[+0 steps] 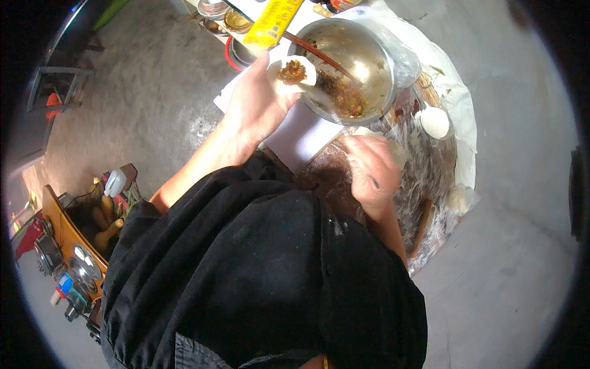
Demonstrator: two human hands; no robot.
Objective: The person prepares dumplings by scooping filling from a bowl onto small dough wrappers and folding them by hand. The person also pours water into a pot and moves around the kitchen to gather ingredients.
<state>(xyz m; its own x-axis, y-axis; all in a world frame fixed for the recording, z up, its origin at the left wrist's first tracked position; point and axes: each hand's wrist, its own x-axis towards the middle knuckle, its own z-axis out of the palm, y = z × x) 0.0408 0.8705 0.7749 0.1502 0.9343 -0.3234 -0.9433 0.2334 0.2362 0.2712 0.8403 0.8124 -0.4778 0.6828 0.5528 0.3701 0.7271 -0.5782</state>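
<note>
On my left hand (258, 99) rests a round, pale dough wrapper (275, 82) with a mound of brown minced filling (292, 72) in its middle. My right hand (375, 166) grips a thin utensil (328, 102), blurred by motion, perhaps a spoon or spreader. Its far end reaches the wrapper's near edge. Just beyond my hands stands a large stainless steel bowl (368, 50) with more of the filling (345, 94) in its bottom. A reddish-brown wooden stick, probably chopsticks (320, 54), leans over the bowl's rim into it. Something pale, partly hidden, lies behind my right hand.
A floury dark tabletop (428, 161) extends to the right, with a wooden stick (421, 226) and a scoop of white flour (434, 122). White cloth (454, 97) lines its edge. A yellow packet (274, 20) lies beyond the bowl. White paper (302, 136) lies below my left hand.
</note>
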